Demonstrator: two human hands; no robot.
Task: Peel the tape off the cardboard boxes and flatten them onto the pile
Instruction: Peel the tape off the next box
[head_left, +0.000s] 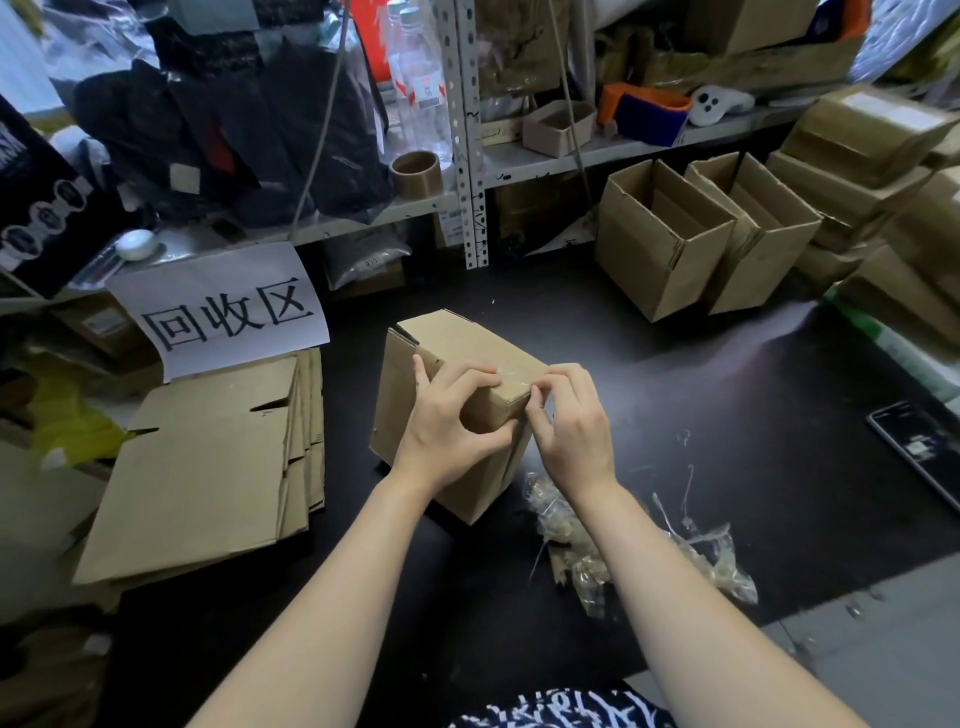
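A closed brown cardboard box (457, 343) stands on the black table in the middle of the head view. My left hand (449, 423) grips its near top corner, fingers curled over the top face and thumb on the side. My right hand (569, 423) pinches clear tape (514, 383) at the box's near top edge with thumb and fingertips. A pile of flattened boxes (208, 467) lies at the left. Peeled crumpled tape (623, 545) lies at the right of the box.
Open boxes (670, 244) and stacked closed boxes (872, 171) stand at the back right. A white sign (223, 306) leans behind the pile. Metal shelves (467, 130) with bags and bottles fill the back. A phone (919, 447) lies at the right edge.
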